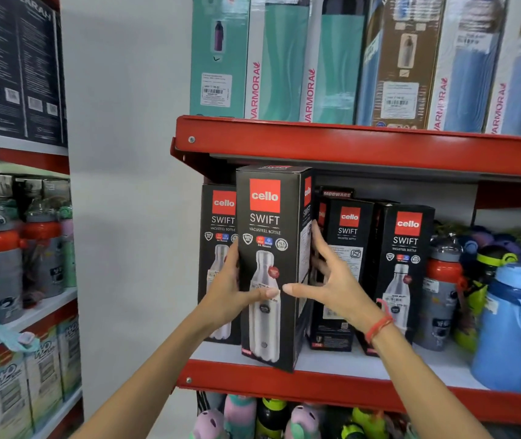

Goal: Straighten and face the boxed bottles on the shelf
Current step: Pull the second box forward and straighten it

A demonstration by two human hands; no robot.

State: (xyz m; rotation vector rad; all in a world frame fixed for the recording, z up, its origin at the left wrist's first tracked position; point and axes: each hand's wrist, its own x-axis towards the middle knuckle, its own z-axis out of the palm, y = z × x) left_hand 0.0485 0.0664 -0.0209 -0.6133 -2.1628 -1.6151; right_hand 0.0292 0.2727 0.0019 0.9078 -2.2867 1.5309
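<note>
A tall black Cello Swift bottle box (pixel 268 236) stands at the front edge of the red-edged middle shelf (pixel 348 388), its printed front facing me and slightly tilted. My left hand (pixel 230 289) grips its left side with the thumb across the front. My right hand (pixel 329 280) holds its right side, fingers spread and thumb on the front. A second Cello box (pixel 219 223) stands behind it on the left. Two more Cello boxes (pixel 346 267) (pixel 406 248) stand to the right, turned at angles.
Loose bottles, red-and-grey (pixel 443 299) and blue (pixel 509 331), crowd the shelf's right end. Tall Varmora boxes (pixel 332 64) fill the shelf above. Small coloured bottles (pixel 268 416) sit below. A white wall separates another shelving unit (pixel 21 248) with bottles on the left.
</note>
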